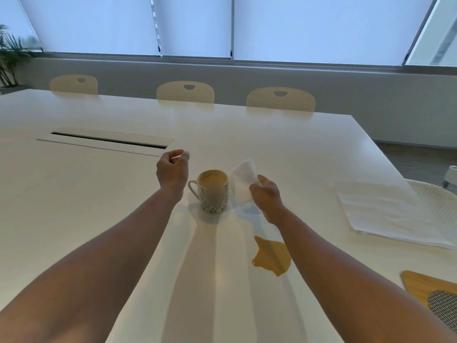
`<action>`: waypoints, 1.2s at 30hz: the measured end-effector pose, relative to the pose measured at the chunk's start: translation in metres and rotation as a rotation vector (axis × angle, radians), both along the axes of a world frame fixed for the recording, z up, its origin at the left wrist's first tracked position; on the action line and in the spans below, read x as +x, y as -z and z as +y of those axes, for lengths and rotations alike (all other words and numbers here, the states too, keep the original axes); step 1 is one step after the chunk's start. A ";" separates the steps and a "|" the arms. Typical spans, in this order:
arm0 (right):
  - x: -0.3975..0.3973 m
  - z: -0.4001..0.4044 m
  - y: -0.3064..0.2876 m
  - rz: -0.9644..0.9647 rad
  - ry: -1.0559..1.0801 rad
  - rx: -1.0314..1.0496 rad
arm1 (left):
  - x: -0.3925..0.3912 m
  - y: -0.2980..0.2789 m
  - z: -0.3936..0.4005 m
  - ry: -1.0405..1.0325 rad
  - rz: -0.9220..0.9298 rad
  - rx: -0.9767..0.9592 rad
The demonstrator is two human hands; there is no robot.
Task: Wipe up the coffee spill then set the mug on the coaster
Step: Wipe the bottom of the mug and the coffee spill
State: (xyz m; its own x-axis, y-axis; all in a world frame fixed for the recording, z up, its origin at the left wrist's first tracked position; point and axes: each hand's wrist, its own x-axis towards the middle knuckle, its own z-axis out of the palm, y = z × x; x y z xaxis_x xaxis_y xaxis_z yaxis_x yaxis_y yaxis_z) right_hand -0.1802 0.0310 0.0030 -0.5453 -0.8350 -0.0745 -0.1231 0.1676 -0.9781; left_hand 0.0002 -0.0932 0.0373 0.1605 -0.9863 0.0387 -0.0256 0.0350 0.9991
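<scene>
A patterned white mug (212, 193), full of milky coffee, stands upright on the white table (99, 194) with its handle to the left. A tan coffee spill (270, 256) lies on the table in front of it, to the right. My right hand (265, 196) hovers just right of the mug and pinches a white paper tissue (242, 180), held above the table. My left hand (173, 169) floats left of and behind the mug with its fingers curled in and nothing in it. A wooden coaster (425, 284) with a woven grey patch lies at the right edge.
A folded white cloth (385, 214) lies on the table at the right. A cable slot (108, 141) is set in the tabletop at the back left. Three cream chairs (185, 91) stand along the far side, another at the right edge (435, 201).
</scene>
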 end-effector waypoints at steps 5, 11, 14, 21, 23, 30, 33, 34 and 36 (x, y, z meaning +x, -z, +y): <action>0.010 -0.007 0.003 0.121 -0.076 0.053 | 0.003 0.023 -0.005 -0.012 -0.004 0.085; 0.016 -0.015 0.007 0.174 -0.134 0.073 | 0.002 0.043 -0.014 0.106 0.015 0.166; 0.017 -0.018 0.008 0.163 -0.161 0.079 | -0.001 0.052 -0.014 0.140 0.018 0.189; 0.016 -0.025 0.007 0.115 -0.284 0.059 | -0.003 0.062 -0.014 0.128 0.016 0.161; 0.016 -0.027 0.007 0.118 -0.308 0.061 | -0.005 0.065 -0.013 0.154 0.020 0.161; 0.014 -0.033 0.005 0.091 -0.381 0.095 | -0.011 0.071 -0.009 0.239 0.037 0.180; 0.010 -0.035 0.004 0.079 -0.413 0.114 | -0.015 0.072 -0.009 0.254 0.024 0.175; 0.010 -0.036 0.004 0.080 -0.418 0.117 | -0.016 0.073 -0.008 0.253 0.028 0.175; 0.012 -0.040 0.004 0.082 -0.422 0.118 | -0.018 0.076 -0.007 0.255 0.049 0.178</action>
